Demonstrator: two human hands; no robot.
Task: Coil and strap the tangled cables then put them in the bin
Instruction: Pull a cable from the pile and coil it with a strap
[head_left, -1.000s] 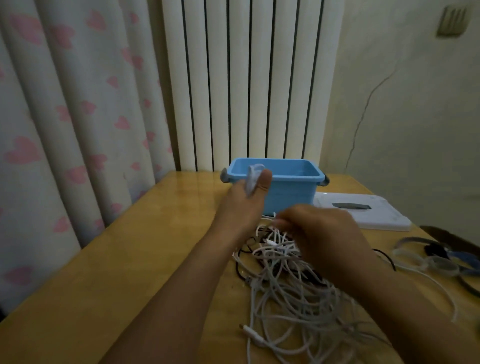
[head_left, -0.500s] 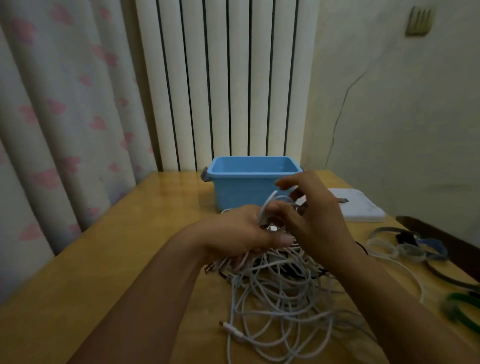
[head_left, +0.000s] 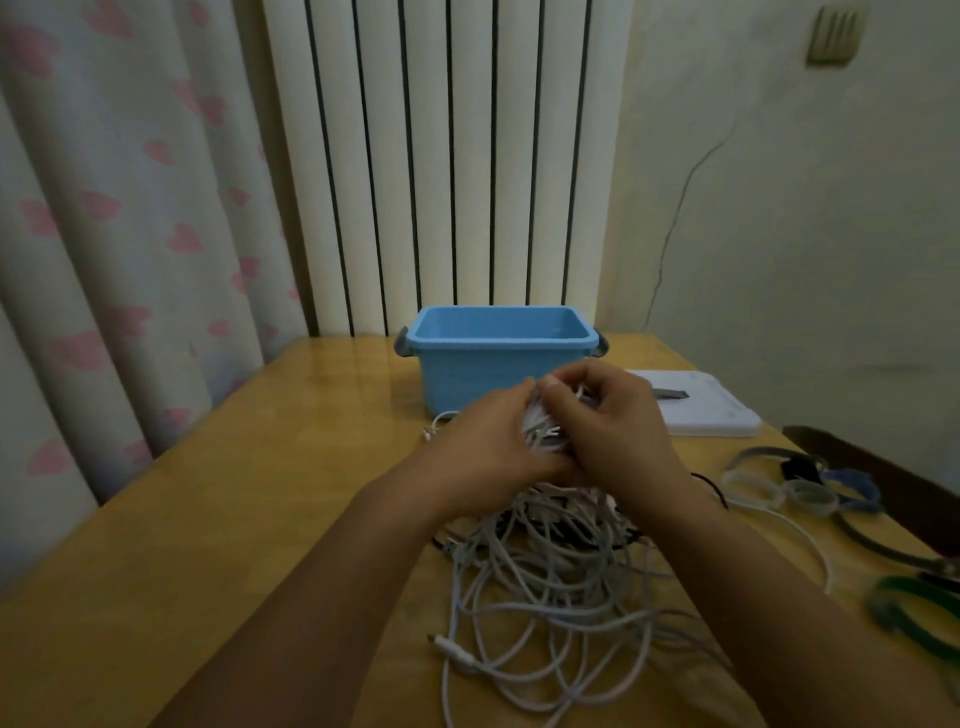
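The left hand (head_left: 485, 452) and the right hand (head_left: 610, 431) are meeting above the table (head_left: 218, 519), both curling around a small bundle of white cable (head_left: 540, 434) that is showing in the gap between them. The left fingers are wrapping the bundle from the left, while the right fingers (head_left: 576, 382) are bending over its top, with the thumb tip pressing near the upper strands. The bundle is being held just in front of the blue bin (head_left: 452, 382), lower than its rim.

Below the hands, the tangled cables (head_left: 550, 597) are lying in a loose heap on the table, thin, round and smooth, mostly white with a few black strands threading through. One white plug end (head_left: 451, 649) is pointing out at the heap's near left.

The bin is looking like ribbed plastic, rectangular with rounded corners and grey side handles. The table is glossy yellow wood. To the right, soft looped straps (head_left: 779, 488) in grey, blue and clear are lying flat, with a green strap (head_left: 914, 613) nearer. A flat white rectangular board (head_left: 706, 415) is sitting beside the bin.
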